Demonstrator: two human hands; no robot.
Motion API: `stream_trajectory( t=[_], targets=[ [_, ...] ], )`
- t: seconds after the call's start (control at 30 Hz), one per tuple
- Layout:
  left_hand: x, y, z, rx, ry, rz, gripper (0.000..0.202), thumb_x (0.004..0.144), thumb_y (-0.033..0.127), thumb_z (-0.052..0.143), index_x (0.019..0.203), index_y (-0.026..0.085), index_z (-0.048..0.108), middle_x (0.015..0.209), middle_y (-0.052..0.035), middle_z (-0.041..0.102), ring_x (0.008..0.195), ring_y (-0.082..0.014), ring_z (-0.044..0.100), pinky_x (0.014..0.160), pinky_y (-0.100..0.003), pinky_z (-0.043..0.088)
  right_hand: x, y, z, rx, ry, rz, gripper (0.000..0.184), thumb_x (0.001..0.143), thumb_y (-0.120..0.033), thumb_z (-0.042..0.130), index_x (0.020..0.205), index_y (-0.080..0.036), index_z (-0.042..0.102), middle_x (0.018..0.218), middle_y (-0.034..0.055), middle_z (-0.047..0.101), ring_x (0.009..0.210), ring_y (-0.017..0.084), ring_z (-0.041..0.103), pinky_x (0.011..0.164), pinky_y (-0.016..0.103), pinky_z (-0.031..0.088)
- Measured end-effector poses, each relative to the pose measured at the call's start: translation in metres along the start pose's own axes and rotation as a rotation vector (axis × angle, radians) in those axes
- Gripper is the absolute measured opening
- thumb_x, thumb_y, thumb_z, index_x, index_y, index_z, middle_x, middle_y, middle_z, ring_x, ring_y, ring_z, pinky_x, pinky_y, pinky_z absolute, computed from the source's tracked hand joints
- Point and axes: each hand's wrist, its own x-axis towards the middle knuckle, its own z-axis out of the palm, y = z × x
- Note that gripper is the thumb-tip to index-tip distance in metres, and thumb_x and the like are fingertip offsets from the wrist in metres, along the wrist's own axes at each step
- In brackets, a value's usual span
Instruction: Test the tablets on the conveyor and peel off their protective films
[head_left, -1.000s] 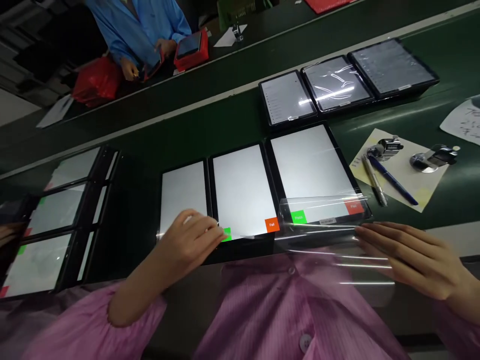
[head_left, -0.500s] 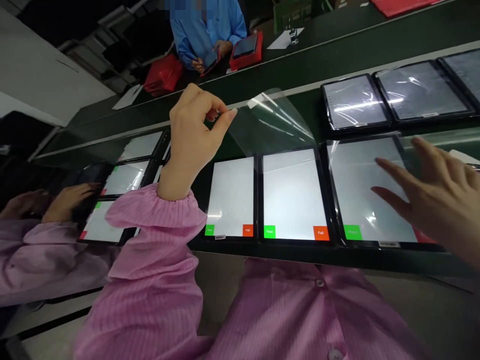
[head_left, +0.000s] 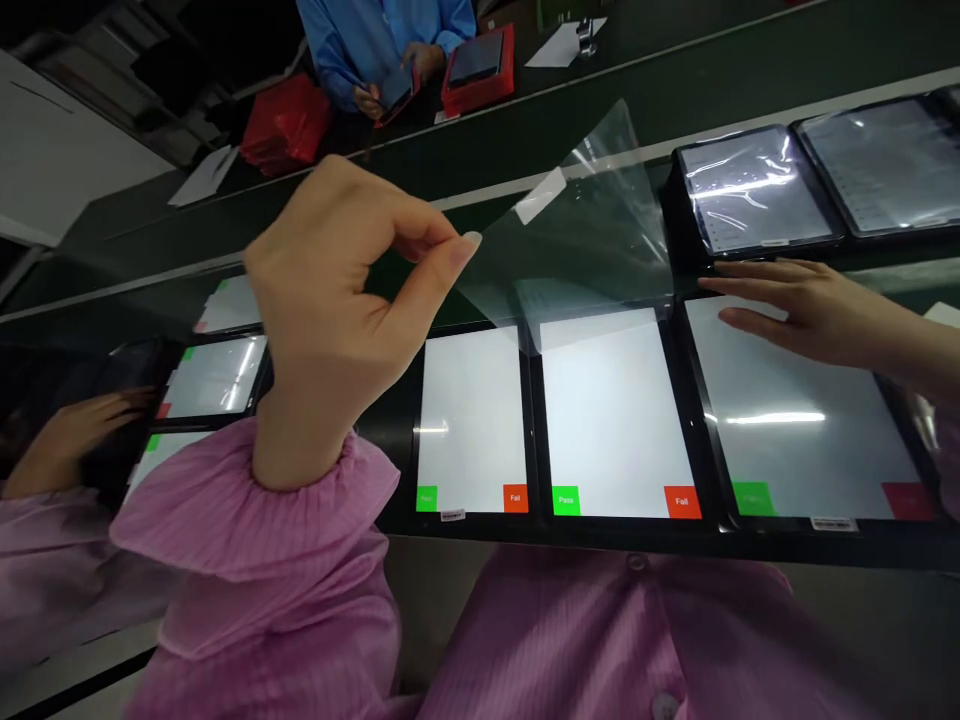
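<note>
Film (head_left: 600,225), seemingly being lifted, slants away from left fingers (head_left: 431,285) pinching its edge, a tablet (head_left: 795,450) shows below outstretched right fingers (head_left: 754,287), and the next move likely calls for steadiness.

Pink sleeve (head_left: 285,610) with fine stripes here, see-through film (head_left: 600,245) with a white tab (head_left: 541,196). Middle tablet (head_left: 619,415) is black-framed with a white screen — green square (head_left: 566,500), orange-red square (head_left: 682,502). Table (head_left: 742,85)'s dark green, jacket (head_left: 375,45) across it blue, bundle (head_left: 281,125) bright red.
</note>
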Motion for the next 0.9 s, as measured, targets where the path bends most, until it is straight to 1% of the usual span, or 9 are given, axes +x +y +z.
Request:
stream_trajectory(
  t=[0.07,0.13,0.27,0.4,0.5,0.63,0.73,0.8,0.9],
  targets=[
    [-0.005,0.002,-0.001,-0.035,-0.011,-0.056,0.020,0.098,0.019,0.073,0.080,0.023,0.065,0.077,0.0060,0.067,0.075,-0.0134,0.067,0.069,-0.036,0.055,-0.004,-0.030,-0.006,0.060,0.076,0.049,0.078,0.100,-0.078,0.040,0.131,-0.015,0.075,0.143,0.0165,0.065,0.128,0.029,0.065,0.098,0.043,0.052],
    [-0.010,0.006,-0.004,-0.114,-0.049,-0.151,0.022,0.100,0.021,0.070,0.079,0.022,0.065,0.077,0.0058,0.067,0.077,-0.0124,0.068,0.072,-0.036,0.057,-0.004,-0.059,-0.008,0.267,0.094,0.157,0.066,0.102,-0.071,0.054,0.138,-0.019,0.071,0.121,0.0144,0.075,0.104,0.022,0.074,0.085,0.035,0.060],
    [-0.025,0.016,-0.016,-0.497,-0.154,-0.290,0.014,0.103,0.025,0.070,0.089,0.024,0.068,0.082,0.0076,0.071,0.078,-0.0097,0.070,0.085,-0.034,0.062,0.009,-0.088,-0.004,0.806,-0.230,0.386,0.087,0.096,-0.083,0.056,0.155,-0.019,0.052,0.096,0.0108,0.076,0.068,0.021,0.073,0.058,0.032,0.062],
    [-0.045,0.022,-0.028,-0.782,-0.530,-0.277,0.014,0.105,0.025,0.067,0.091,0.024,0.068,0.088,0.0053,0.079,0.080,-0.0112,0.076,0.099,-0.034,0.063,0.025,-0.081,0.004,0.866,-0.367,0.433,0.073,0.097,-0.086,0.049,0.121,-0.019,0.068,0.100,0.0136,0.074,0.076,0.026,0.074,0.062,0.036,0.064],
    [-0.067,0.038,-0.024,-0.880,-0.758,-0.173,0.008,0.103,0.020,0.067,0.097,0.025,0.069,0.103,0.0031,0.084,0.088,-0.0118,0.080,0.111,-0.033,0.057,0.036,-0.076,0.010,0.674,-0.388,0.393,0.070,0.105,-0.078,0.038,0.094,-0.017,0.070,0.083,0.0116,0.071,0.064,0.022,0.069,0.053,0.033,0.057],
    [-0.097,0.081,-0.007,-0.733,-0.901,0.008,0.022,0.108,0.035,0.062,0.119,0.018,0.071,0.129,-0.0078,0.079,0.118,-0.0200,0.076,0.130,-0.047,0.040,0.040,-0.095,0.022,0.322,-0.310,0.210,0.052,0.110,-0.048,0.047,0.074,-0.017,0.067,0.060,0.0039,0.059,0.051,0.016,0.057,0.050,0.029,0.045],
    [-0.109,0.091,-0.003,-0.632,-0.837,0.087,0.027,0.111,0.036,0.054,0.116,0.015,0.071,0.119,-0.0077,0.082,0.109,-0.0190,0.078,0.128,-0.046,0.042,0.021,-0.127,0.029,0.095,-0.025,-0.282,0.035,0.107,-0.022,0.055,0.073,-0.016,0.065,0.063,0.0013,0.058,0.055,0.014,0.051,0.052,0.030,0.040],
    [-0.110,0.073,-0.008,-0.652,-0.834,0.045,0.026,0.113,0.031,0.050,0.111,0.018,0.071,0.101,-0.0007,0.083,0.085,-0.0128,0.078,0.123,-0.039,0.048,-0.003,-0.149,0.031,-0.049,0.140,-0.683,0.028,0.105,-0.009,0.052,0.084,-0.014,0.070,0.075,0.0030,0.065,0.062,0.015,0.056,0.055,0.031,0.044],
    [-0.109,0.022,-0.017,-0.493,-0.761,-0.219,0.027,0.110,0.028,0.050,0.098,0.022,0.074,0.082,0.0029,0.080,0.068,-0.0116,0.071,0.098,-0.030,0.061,-0.046,-0.169,0.032,0.023,0.141,-0.792,0.041,0.107,-0.007,0.035,0.094,-0.010,0.074,0.094,0.0086,0.073,0.081,0.017,0.066,0.068,0.031,0.055]
  ],
)
